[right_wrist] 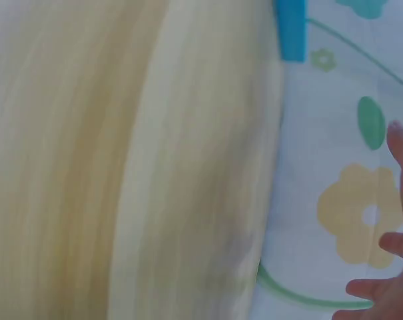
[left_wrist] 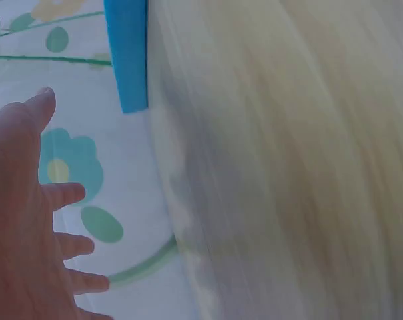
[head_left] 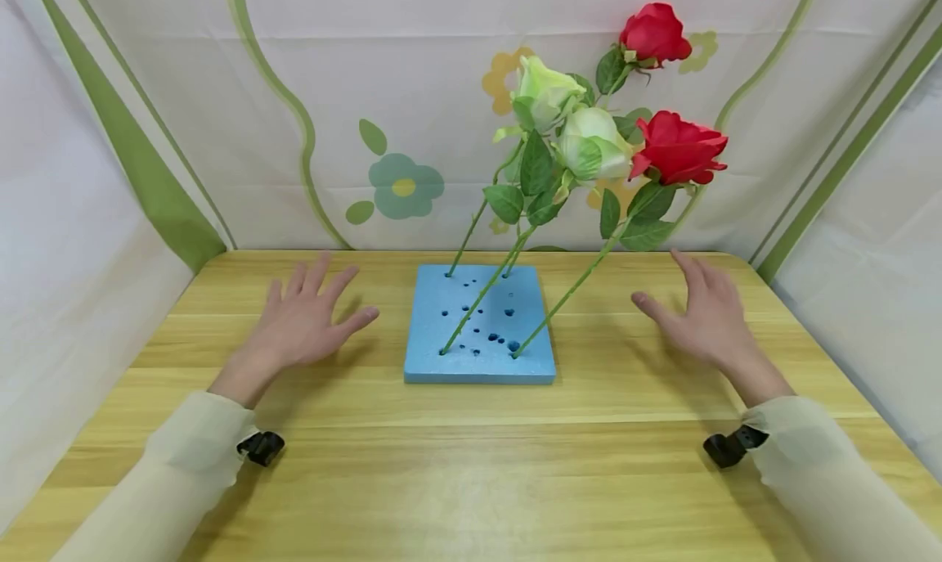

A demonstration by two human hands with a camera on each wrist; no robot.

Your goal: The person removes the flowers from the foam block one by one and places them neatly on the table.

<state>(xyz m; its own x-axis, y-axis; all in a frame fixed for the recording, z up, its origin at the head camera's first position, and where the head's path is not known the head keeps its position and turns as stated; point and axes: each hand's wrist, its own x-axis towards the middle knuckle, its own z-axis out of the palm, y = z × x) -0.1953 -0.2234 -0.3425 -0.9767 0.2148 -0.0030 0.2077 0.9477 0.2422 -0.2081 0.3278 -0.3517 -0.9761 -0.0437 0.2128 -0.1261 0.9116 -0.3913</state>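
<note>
A blue foam block (head_left: pixel 434 325) with several holes lies at the middle of the table. Stuck in it are artificial roses: two red ones (head_left: pixel 680 149), one higher than the other, and two pale green-white ones (head_left: pixel 592 145). Their stems lean to the right. Left of the block my left hand (head_left: pixel 302 321) is spread above the table, fingers extended, holding nothing. On the other side my right hand (head_left: pixel 702 316) is likewise spread and holds nothing. The left wrist view shows the block's edge (left_wrist: pixel 128 60) beyond the left thumb. Only part of the right hand (right_wrist: pixel 394 267) shows in its wrist view.
The wooden table (head_left: pixel 471 472) reaches back to a white curtain (head_left: pixel 412 79) with printed flowers and green lines. White cloth also hangs at both sides. A small black device (head_left: pixel 261 447) is strapped at the left wrist, another black device (head_left: pixel 736 446) at the right.
</note>
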